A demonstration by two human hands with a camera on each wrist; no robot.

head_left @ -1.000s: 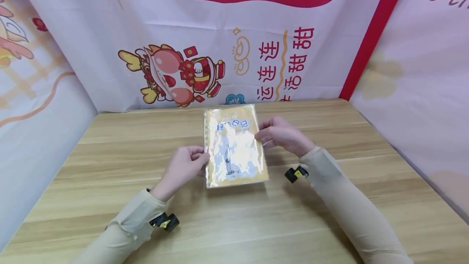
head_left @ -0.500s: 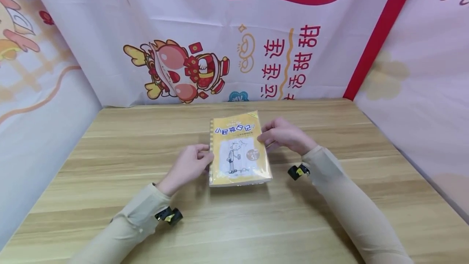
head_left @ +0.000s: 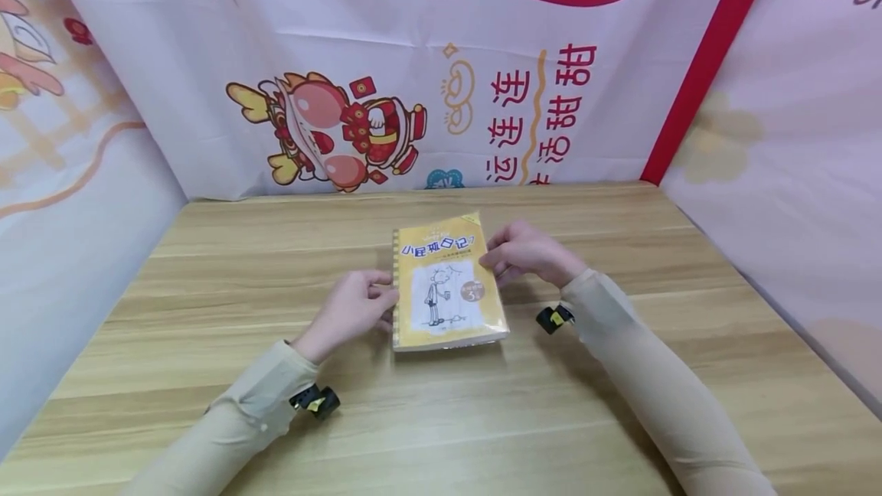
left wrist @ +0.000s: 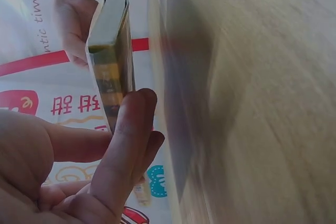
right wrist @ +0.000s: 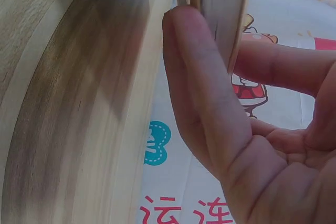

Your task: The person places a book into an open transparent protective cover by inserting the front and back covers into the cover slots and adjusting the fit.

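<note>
A yellow book (head_left: 448,289) in a clear glossy cover, with a cartoon figure on its front, is held face up just above the table. My left hand (head_left: 349,308) pinches its spine edge, thumb on the front cover and fingers beneath. On the opposite edge my right hand (head_left: 530,257) pinches the book the same way. The left wrist view shows the spine (left wrist: 113,82) between thumb and fingers, with a gap down to the tabletop. In the right wrist view the page edges (right wrist: 223,14) sit between thumb and fingers.
The wooden table (head_left: 441,435) extends around the book and under both forearms. A printed white and red cloth (head_left: 386,14) hangs along the back edge, and more printed cloth (head_left: 779,197) lines the right side. Small black cameras are strapped to both wrists.
The book's front has tilted, so the bright glare that covered it is mostly gone and its picture shows. Both hands keep their grip. The head view has shifted slightly.
</note>
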